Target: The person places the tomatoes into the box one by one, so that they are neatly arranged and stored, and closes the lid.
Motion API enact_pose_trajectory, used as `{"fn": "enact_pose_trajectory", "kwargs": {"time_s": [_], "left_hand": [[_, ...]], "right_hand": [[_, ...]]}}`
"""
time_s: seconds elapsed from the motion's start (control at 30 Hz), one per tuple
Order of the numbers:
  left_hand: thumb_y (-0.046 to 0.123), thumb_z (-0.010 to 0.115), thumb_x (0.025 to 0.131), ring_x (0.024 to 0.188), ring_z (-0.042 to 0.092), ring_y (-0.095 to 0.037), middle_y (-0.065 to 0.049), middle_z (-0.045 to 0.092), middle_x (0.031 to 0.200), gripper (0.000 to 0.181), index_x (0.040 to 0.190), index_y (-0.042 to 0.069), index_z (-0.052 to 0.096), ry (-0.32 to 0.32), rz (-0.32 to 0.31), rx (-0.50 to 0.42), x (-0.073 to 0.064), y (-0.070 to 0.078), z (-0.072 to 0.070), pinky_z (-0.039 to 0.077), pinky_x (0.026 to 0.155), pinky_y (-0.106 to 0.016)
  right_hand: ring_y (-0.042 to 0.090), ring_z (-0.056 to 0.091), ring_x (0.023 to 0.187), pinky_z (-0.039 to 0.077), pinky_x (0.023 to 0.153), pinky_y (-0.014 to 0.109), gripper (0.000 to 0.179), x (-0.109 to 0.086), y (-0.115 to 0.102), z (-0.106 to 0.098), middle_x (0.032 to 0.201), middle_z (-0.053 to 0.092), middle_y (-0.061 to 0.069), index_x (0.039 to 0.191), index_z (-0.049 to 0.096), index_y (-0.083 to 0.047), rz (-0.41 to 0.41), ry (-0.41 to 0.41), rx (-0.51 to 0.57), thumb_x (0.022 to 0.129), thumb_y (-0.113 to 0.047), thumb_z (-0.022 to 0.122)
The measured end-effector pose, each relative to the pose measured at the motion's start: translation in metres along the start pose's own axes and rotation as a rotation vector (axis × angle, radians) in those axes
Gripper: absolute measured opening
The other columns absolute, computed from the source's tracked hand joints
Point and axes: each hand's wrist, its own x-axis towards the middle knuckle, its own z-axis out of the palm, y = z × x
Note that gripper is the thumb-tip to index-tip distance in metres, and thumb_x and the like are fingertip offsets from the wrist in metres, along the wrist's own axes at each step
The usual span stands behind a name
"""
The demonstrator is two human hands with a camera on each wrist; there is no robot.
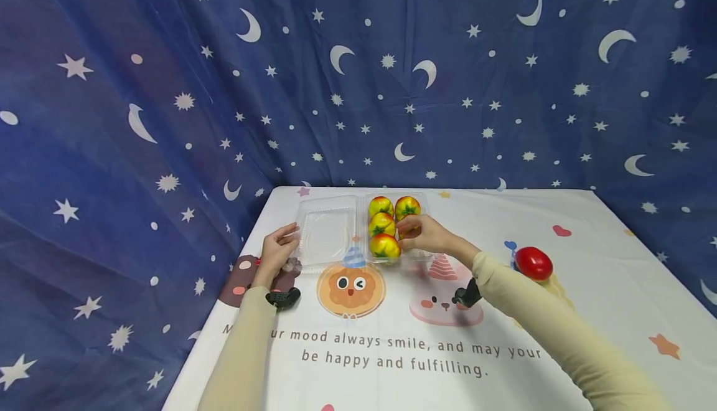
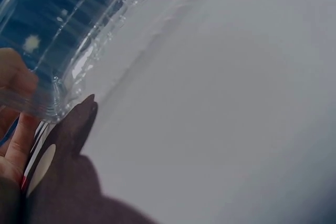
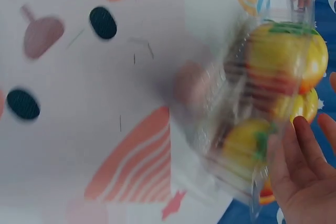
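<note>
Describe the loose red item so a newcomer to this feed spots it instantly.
On the white printed tablecloth, find the open clear container of yellow-and-red fruits, then look right, past the right cuff. There lies a glossy, rounded red item. Unlike the green-marked, partly yellow fruits, it looks red all over and lies outside the container.

The left arm point(image 1: 241, 349) reaches steeply forward, leaning slightly inward, and the left hand point(image 1: 278, 249) turns toward the right with its fingers extended and slightly bent. The right arm point(image 1: 549, 317) slants across from the lower right, the right hand point(image 1: 426, 235) pointing left, fingers gently curved and parted.
</note>
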Motion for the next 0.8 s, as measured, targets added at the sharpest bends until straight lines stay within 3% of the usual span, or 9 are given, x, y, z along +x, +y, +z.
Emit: {"fn": "enact_pose_trajectory", "kwargs": {"time_s": [0.17, 0.47, 0.77, 0.8], "left_hand": [[-0.010, 0.057, 0.090, 0.120, 0.052, -0.048, -0.033, 0.051, 0.136, 0.047, 0.137, -0.013, 0.050, -0.014, 0.010, 0.022, 0.002, -0.002, 0.000, 0.047, 0.076, -0.011], [-0.005, 0.060, 0.091, 0.119, 0.056, -0.039, -0.023, 0.058, 0.135, 0.048, 0.138, -0.003, 0.055, 0.036, -0.003, 0.079, 0.016, -0.037, 0.001, 0.046, 0.078, -0.009], [-0.006, 0.059, 0.091, 0.118, 0.056, -0.039, -0.025, 0.056, 0.135, 0.047, 0.138, -0.004, 0.054, 0.024, 0.009, 0.073, 0.014, -0.033, -0.001, 0.046, 0.076, -0.009], [-0.006, 0.059, 0.091, 0.117, 0.057, -0.038, -0.023, 0.057, 0.135, 0.047, 0.137, -0.003, 0.055, 0.030, 0.017, 0.080, 0.016, -0.037, -0.002, 0.046, 0.076, -0.009]], "right_hand": [[0.040, 0.065, 0.103, 0.054, 0.089, 0.043, 0.043, -0.012, 0.000, -0.016, 0.115, 0.064, 0.029, 0.122, 0.059, 0.012, 0.014, -0.002, -0.045, 0.085, -0.003, 0.072], [0.040, 0.066, 0.101, 0.057, 0.081, 0.041, 0.046, -0.046, 0.017, -0.050, 0.117, 0.063, 0.031, 0.125, 0.058, 0.013, 0.017, 0.010, -0.111, 0.087, -0.009, 0.072], [0.038, 0.067, 0.101, 0.056, 0.084, 0.043, 0.044, -0.092, 0.028, -0.081, 0.118, 0.064, 0.026, 0.124, 0.060, 0.010, 0.074, 0.054, -0.205, 0.088, -0.013, 0.071], [0.037, 0.066, 0.102, 0.056, 0.084, 0.044, 0.044, -0.098, 0.029, -0.085, 0.118, 0.064, 0.026, 0.124, 0.060, 0.009, 0.090, 0.059, -0.219, 0.089, -0.014, 0.071]]}}
